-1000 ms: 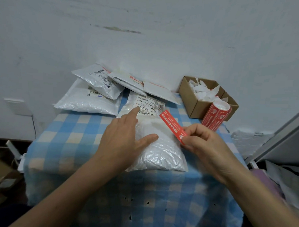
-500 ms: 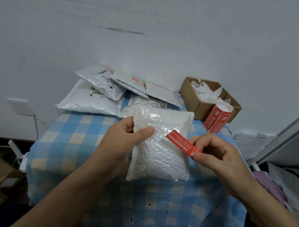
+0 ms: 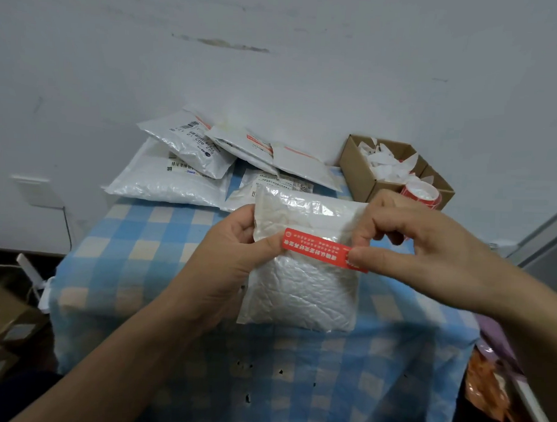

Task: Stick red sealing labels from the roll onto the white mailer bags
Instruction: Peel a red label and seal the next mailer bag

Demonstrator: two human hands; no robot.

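A white mailer bag [image 3: 299,285] stands raised above the checked table, its plain back toward me. My left hand [image 3: 234,253] grips its left edge, thumb on the front. Across the bag's upper part lies a red sealing label [image 3: 320,248] with white print. My right hand [image 3: 419,245] pinches the label's right end between thumb and fingers at the bag's right edge. The label's left end sits by my left thumb. The red label roll [image 3: 420,193] stands behind my right hand, partly hidden by it.
Several white mailer bags [image 3: 163,183] are heaped at the back of the blue checked tablecloth [image 3: 135,255] against the wall. A cardboard box [image 3: 362,173] with white paper scraps sits back right. Brown cartons [image 3: 1,323] lie on the floor at left.
My left hand lifted the bag off the table and turned it upright. My right hand brought the label from beside the bag onto its upper front, now lying nearly level.
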